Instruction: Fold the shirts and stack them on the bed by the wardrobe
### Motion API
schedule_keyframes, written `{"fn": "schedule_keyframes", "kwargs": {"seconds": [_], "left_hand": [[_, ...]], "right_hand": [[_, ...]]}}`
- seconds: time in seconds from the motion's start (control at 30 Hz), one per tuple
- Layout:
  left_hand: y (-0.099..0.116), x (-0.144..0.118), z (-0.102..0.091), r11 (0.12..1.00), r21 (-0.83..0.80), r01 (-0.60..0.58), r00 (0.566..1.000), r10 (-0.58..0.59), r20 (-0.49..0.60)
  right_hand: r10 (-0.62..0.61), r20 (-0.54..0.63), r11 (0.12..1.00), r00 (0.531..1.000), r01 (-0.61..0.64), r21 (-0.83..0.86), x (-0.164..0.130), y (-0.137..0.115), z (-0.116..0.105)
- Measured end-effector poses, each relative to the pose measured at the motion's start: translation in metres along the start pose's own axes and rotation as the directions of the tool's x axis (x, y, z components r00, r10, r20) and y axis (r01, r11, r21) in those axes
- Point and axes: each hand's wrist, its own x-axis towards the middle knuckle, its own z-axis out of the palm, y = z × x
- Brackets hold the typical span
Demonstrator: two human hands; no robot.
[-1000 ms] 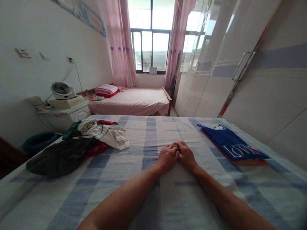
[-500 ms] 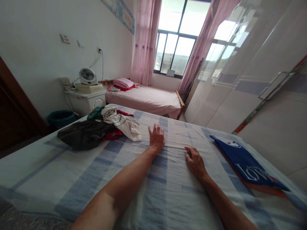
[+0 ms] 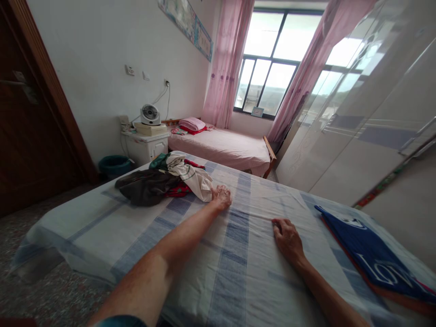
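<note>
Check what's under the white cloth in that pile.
Red patterned cloth pokes out on both sides of the white cloth; green cloth and dark cloth show at its left. What lies directly beneath its middle is covered.

Sliding window (image 3: 272,59), daylit | pink curtains (image 3: 227,68), flanking window | pink-sheeted bed (image 3: 225,145), below window | glossy wardrobe (image 3: 327,150), right of window | wooden door (image 3: 30,131), far left of window

Blur hides whether the left hand (image 3: 222,197) grips white cloth (image 3: 199,182).

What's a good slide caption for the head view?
Left hand at the white garment, right hand on the patterned bedsheet, folded blue garment farther right.
</note>
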Motion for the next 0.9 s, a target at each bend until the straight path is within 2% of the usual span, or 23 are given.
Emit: {"fn": "schedule_keyframes", "kwargs": {"seconds": [0.1, 0.2, 0.3, 0.53, 0.9], "left_hand": [[-0.029, -0.003, -0.016, 0.998, 0.056, -0.006, 0.993, 0.012, -0.119], [-0.06, -0.01, -0.024, 0.991, 0.113, 0.077, 0.97, -0.048, -0.237], [-0.075, -0.013, -0.024, 0.987, 0.123, 0.103, 0.969, -0.072, -0.236], [-0.073, -0.002, -0.02, 0.982, 0.129, 0.14, 0.971, -0.111, -0.211], [-0.07, -0.004, -0.017, 0.98, 0.142, 0.137, 0.975, -0.108, -0.192]], "right_hand": [[-0.002, -0.015, 0.998, 1.0, 0.001, -0.07, 0.002, -0.002, 0.002], [-0.041, -0.037, 0.995, 0.998, 0.038, -0.087, 0.004, -0.001, 0.004], [-0.07, -0.018, 0.997, 0.997, 0.07, -0.041, 0.006, 0.005, 0.002], [-0.12, 0.068, 0.984, 0.99, 0.11, 0.142, 0.011, 0.023, -0.008], [-0.124, 0.071, 0.975, 0.99, 0.108, 0.194, 0.013, 0.023, -0.011]]}}
